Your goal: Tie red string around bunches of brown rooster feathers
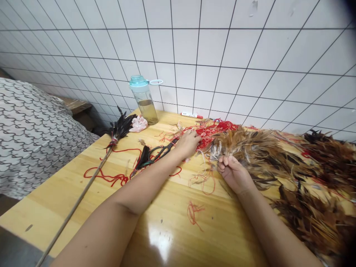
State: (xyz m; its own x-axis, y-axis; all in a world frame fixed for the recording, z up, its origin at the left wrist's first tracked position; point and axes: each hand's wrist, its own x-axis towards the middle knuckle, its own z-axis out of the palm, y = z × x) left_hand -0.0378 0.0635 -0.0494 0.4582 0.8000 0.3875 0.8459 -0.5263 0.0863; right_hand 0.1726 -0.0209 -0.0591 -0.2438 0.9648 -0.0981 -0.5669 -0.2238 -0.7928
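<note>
On the wooden table by the tiled wall, my left hand is reaching half-curled into red thread; my right hand is pinching brown feathers.

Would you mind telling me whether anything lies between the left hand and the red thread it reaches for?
Nothing visible does: the left hand already rests on the red thread. The scissors lie beside its wrist, not in the way.

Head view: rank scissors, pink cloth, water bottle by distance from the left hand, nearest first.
From the left hand:
1. scissors, just to its left on the table
2. pink cloth, farther back-left
3. water bottle, behind the cloth near the wall; close to the cloth's distance
</note>
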